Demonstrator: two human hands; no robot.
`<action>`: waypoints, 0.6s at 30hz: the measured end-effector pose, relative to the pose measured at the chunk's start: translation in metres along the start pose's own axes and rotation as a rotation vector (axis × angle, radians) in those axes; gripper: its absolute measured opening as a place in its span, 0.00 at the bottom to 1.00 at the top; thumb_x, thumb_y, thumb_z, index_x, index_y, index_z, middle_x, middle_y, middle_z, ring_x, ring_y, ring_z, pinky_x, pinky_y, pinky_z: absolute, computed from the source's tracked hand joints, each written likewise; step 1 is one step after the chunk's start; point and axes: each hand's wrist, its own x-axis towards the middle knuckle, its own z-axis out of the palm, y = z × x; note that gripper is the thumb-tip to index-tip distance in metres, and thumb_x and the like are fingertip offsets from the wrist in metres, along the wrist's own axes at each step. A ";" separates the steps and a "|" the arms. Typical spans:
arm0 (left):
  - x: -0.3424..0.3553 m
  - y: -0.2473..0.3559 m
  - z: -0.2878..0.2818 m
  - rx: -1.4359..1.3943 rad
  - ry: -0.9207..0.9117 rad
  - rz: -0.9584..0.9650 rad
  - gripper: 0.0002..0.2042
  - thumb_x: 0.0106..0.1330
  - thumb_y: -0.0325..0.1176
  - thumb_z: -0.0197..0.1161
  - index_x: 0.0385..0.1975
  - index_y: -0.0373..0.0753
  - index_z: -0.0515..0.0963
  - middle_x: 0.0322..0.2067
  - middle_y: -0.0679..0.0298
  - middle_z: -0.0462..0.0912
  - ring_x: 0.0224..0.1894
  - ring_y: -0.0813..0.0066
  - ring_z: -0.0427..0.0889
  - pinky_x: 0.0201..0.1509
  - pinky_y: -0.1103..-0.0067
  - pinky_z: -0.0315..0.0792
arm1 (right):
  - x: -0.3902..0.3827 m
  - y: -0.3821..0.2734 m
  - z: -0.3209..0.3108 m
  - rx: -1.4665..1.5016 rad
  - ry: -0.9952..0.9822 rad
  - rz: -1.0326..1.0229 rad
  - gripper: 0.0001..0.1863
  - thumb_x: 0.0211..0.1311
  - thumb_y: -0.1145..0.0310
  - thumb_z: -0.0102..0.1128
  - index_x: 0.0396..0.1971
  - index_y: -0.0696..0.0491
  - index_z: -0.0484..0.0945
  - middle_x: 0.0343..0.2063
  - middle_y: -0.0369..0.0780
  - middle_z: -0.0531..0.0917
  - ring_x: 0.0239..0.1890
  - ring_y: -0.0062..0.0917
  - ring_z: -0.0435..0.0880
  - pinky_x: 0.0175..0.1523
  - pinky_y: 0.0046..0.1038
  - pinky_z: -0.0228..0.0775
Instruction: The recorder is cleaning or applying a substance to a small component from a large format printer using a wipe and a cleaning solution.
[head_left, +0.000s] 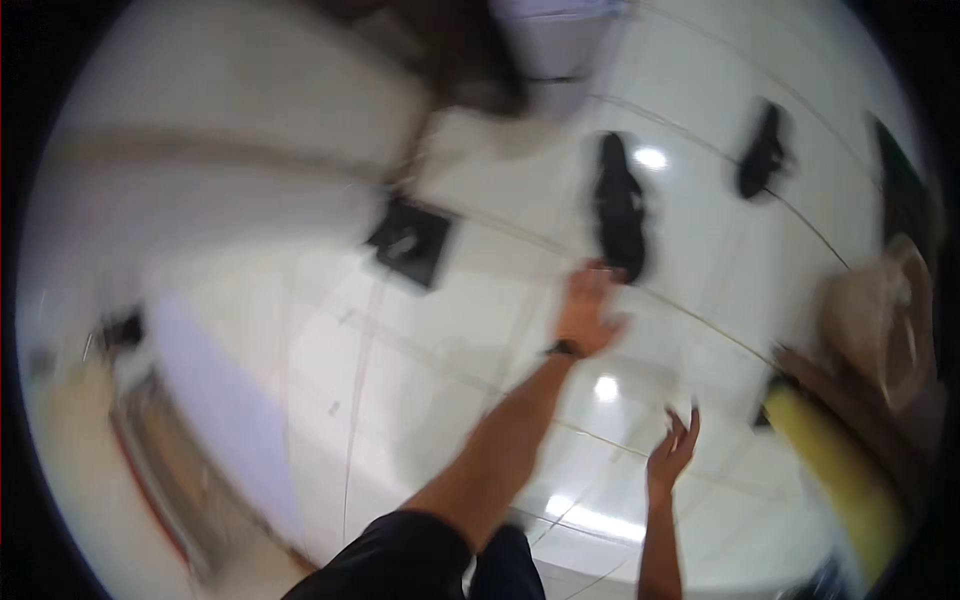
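A black flip-flop (pixel 620 200) lies on the white tiled floor (pixel 480 330), slightly right of the middle. At its near end is my left hand (pixel 590 310), back upward, thumb held away from the fingers. Blur hides whether the fingertips touch the sole; no grip on it shows. Lower and to the right, my right hand (pixel 673 455) hangs in the air with its fingers apart and nothing in it. A second black flip-flop (pixel 763 155) rests farther off to the right, apart from the first. A dark band circles my left wrist.
On the floor to the left sits a black square object (pixel 412 243). A beige bag-like item (pixel 870 315) and a blurred yellow object (pixel 835 455) stand at the right. Dark furniture (pixel 455 50) and a whitish container (pixel 560 45) are at the top. A tray-like object (pixel 190 485) shows lower left.
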 end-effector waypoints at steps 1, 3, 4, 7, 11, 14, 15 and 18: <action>0.009 0.016 0.008 -0.123 -0.049 0.010 0.35 0.53 0.43 0.67 0.61 0.36 0.67 0.63 0.44 0.63 0.69 0.43 0.56 0.71 0.50 0.49 | -0.042 0.041 -0.011 -0.313 -0.073 -0.176 0.30 0.67 0.76 0.41 0.68 0.65 0.52 0.60 0.54 0.72 0.65 0.42 0.69 0.70 0.38 0.57; 0.015 0.034 0.010 -0.148 -0.042 0.040 0.37 0.53 0.45 0.66 0.64 0.36 0.65 0.64 0.43 0.62 0.69 0.43 0.56 0.71 0.52 0.50 | -0.116 0.125 -0.029 -0.766 -0.168 -0.326 0.31 0.67 0.67 0.42 0.67 0.64 0.55 0.67 0.57 0.61 0.71 0.48 0.58 0.73 0.46 0.45; 0.008 0.027 0.005 -0.010 0.018 0.043 0.40 0.55 0.49 0.64 0.67 0.36 0.60 0.66 0.42 0.58 0.70 0.44 0.54 0.72 0.52 0.48 | -0.132 0.152 -0.024 -0.943 -0.214 -0.468 0.31 0.68 0.62 0.41 0.67 0.64 0.57 0.67 0.57 0.60 0.71 0.49 0.56 0.74 0.48 0.44; -0.001 0.012 -0.005 0.059 0.047 -0.012 0.42 0.60 0.52 0.60 0.70 0.35 0.55 0.70 0.43 0.51 0.73 0.44 0.50 0.75 0.55 0.45 | -0.134 0.170 -0.004 -0.968 -0.098 -0.603 0.32 0.70 0.57 0.36 0.66 0.64 0.59 0.68 0.56 0.59 0.72 0.49 0.55 0.73 0.50 0.43; -0.036 0.017 -0.025 -0.161 0.240 -0.258 0.36 0.61 0.44 0.62 0.66 0.32 0.59 0.67 0.43 0.58 0.68 0.45 0.60 0.70 0.62 0.59 | -0.139 0.167 0.001 -0.888 -0.102 -0.726 0.33 0.71 0.56 0.36 0.69 0.63 0.56 0.70 0.53 0.58 0.72 0.49 0.54 0.73 0.49 0.43; -0.135 0.011 -0.050 -0.287 0.401 -0.496 0.28 0.63 0.38 0.62 0.62 0.35 0.64 0.53 0.44 0.76 0.54 0.49 0.76 0.56 0.64 0.72 | -0.158 0.168 0.016 -0.917 -0.120 -0.805 0.33 0.71 0.57 0.37 0.70 0.62 0.54 0.70 0.52 0.57 0.73 0.47 0.54 0.73 0.48 0.44; -0.173 0.028 -0.059 -0.339 0.367 -0.544 0.23 0.64 0.37 0.61 0.58 0.37 0.68 0.43 0.46 0.79 0.45 0.50 0.80 0.50 0.63 0.74 | -0.151 0.173 0.006 -0.935 -0.046 -0.838 0.34 0.69 0.58 0.39 0.70 0.61 0.53 0.71 0.51 0.57 0.73 0.46 0.54 0.72 0.48 0.45; -0.330 0.062 -0.100 -0.372 0.584 -0.683 0.13 0.65 0.38 0.61 0.45 0.39 0.77 0.24 0.50 0.82 0.30 0.51 0.83 0.38 0.62 0.76 | -0.140 0.176 0.000 -0.992 0.027 -0.820 0.34 0.67 0.59 0.41 0.70 0.59 0.55 0.71 0.51 0.58 0.72 0.45 0.56 0.72 0.48 0.47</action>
